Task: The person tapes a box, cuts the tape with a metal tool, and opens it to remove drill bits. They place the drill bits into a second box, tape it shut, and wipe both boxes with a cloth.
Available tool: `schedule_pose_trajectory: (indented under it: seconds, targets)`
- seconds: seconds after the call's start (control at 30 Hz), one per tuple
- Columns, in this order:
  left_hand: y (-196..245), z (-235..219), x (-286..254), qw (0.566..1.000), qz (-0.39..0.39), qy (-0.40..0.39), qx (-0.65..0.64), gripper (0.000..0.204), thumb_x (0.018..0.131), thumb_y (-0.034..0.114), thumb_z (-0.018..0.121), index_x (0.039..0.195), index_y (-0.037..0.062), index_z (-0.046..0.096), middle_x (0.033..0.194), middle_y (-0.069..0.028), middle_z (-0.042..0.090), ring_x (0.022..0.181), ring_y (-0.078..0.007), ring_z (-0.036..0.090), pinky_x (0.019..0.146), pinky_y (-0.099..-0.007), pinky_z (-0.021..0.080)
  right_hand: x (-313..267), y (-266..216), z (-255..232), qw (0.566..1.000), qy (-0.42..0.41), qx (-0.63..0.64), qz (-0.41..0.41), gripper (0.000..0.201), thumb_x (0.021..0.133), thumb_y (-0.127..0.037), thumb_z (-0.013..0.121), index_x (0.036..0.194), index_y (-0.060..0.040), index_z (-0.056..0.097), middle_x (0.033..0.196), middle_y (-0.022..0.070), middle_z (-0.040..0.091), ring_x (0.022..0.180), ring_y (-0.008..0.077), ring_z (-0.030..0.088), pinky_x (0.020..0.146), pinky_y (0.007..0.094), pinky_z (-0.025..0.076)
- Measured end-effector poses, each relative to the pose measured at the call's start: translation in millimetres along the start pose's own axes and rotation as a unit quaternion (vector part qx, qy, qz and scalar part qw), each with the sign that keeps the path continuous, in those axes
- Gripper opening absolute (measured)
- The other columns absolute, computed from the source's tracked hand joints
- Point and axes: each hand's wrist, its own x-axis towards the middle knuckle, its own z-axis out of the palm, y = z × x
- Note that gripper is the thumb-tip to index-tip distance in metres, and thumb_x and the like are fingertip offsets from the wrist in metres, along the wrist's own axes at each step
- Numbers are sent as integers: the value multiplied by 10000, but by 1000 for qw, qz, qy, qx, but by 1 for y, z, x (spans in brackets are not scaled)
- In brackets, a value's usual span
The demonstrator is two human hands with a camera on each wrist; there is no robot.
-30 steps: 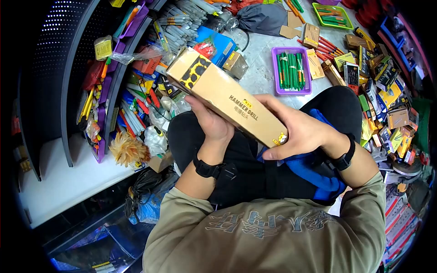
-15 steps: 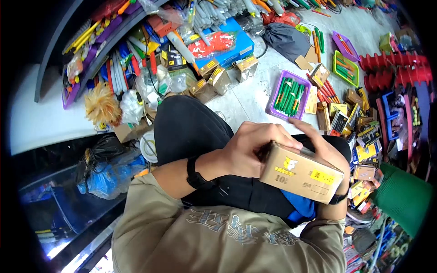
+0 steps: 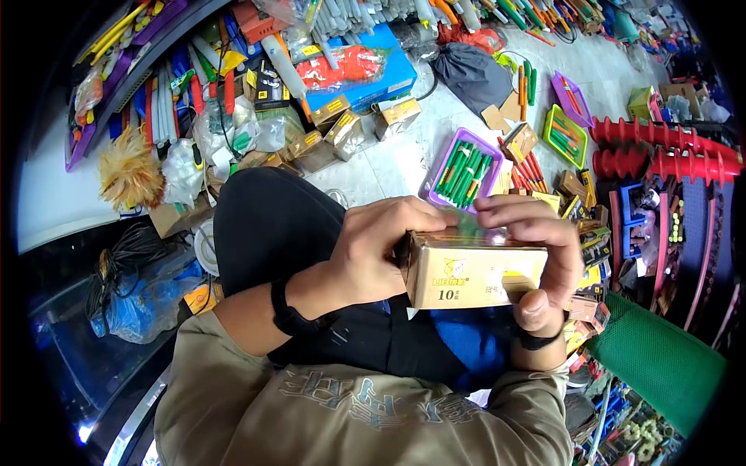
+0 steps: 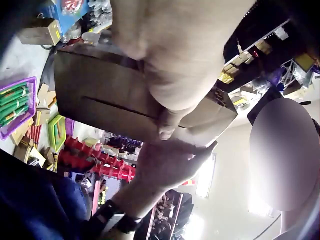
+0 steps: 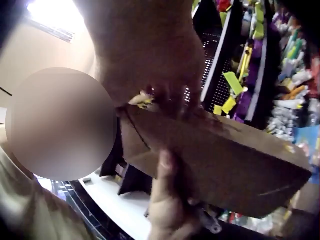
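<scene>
A brown cardboard hammer drill box [image 3: 478, 268] is held above the lap, its printed short end turned toward the head camera. My left hand [image 3: 373, 250] grips its left side, the fingers reaching over the top edge. My right hand [image 3: 548, 237] holds the right side, with the thumb by the lower corner of that end and the fingers raised over the top. In the left wrist view the long face of the box [image 4: 105, 95] shows a dark slit, and the left thumb [image 4: 167, 122] presses beside it. The right wrist view shows the box's plain long side [image 5: 225, 170].
On the floor ahead stand a purple basket [image 3: 430, 190] of green-wrapped tools and a yellow-green basket [image 3: 579, 161]. Small boxes [image 3: 398, 116] and a blue carton [image 3: 400, 74] lie at the left. Red augers [image 3: 660, 163] and a green mesh roll [image 3: 653, 357] are at the right.
The box has turned from its long lettered side to its short end facing the head camera. Both hands have shifted their grip, and the head view has swung to the right.
</scene>
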Motion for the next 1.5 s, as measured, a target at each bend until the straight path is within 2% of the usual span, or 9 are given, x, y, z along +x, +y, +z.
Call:
schedule_pose_trajectory:
  seconds: [0.13,0.3,0.4,0.63,0.67,0.77,0.83,1.1,1.5]
  targets:
    - [-10,-6,2,998,-36,-1,58,453,694,88,942,1021,27,635,973,-147,757,882,-313,777,752,-378,616,-3,51,3,996,-25,49,-63,744,924,-669,691,1259,-16,571,1214,278,685,1163,434,655,1017,548,514]
    - [-28,-4,3,999,-36,8,34,441,711,114,947,1001,31,625,995,-172,759,868,-297,777,725,-362,605,9,71,4,986,-56,103,-122,784,771,-357,952,1326,-20,513,1246,260,651,1132,406,677,970,505,550]
    - [-36,-3,3,1000,-13,11,14,433,732,127,945,1001,14,625,1014,-195,761,869,-288,778,737,-342,604,11,60,-2,991,-77,20,-111,736,789,-211,929,1315,-79,431,1217,260,645,1111,404,672,970,538,558]
    - [-34,4,9,999,-31,-6,-2,448,730,125,947,1031,19,634,1027,-192,757,899,-294,774,763,-355,608,7,62,-9,993,-68,24,-92,722,780,-225,941,1279,-83,438,1196,252,664,1087,392,683,934,530,580]
    - [-32,6,9,999,-40,-2,6,453,723,124,951,1037,28,638,1022,-178,754,906,-290,774,776,-363,610,4,64,-7,994,-38,49,-94,722,764,-179,957,1314,-71,501,1211,239,688,1070,360,705,911,459,554]
    - [-31,17,6,998,-58,19,5,429,700,107,934,1018,44,654,989,-132,752,911,-306,771,773,-391,612,-2,57,-17,996,-59,13,-59,771,759,-192,965,1315,-99,440,1220,257,671,1065,388,707,914,491,572]
    - [-26,16,7,999,-47,-11,18,477,740,142,957,1039,7,610,1016,-194,755,909,-310,780,789,-389,621,-9,57,-10,996,-2,27,-82,821,769,-223,962,1331,-132,371,1195,263,665,1033,408,714,886,510,604]
    - [-17,5,-1,995,-89,29,47,375,702,127,874,993,98,640,910,-52,728,843,-284,752,716,-403,596,-11,59,1,997,-29,-8,-72,711,751,-292,962,1200,-149,429,1204,195,674,1017,429,734,807,488,631]
    - [-28,-32,-6,989,-136,30,42,458,721,105,955,1018,19,618,971,-159,735,878,-301,769,743,-376,613,24,86,16,995,-78,50,-38,732,726,-200,984,1218,-134,446,1220,240,691,1079,458,718,864,515,623]
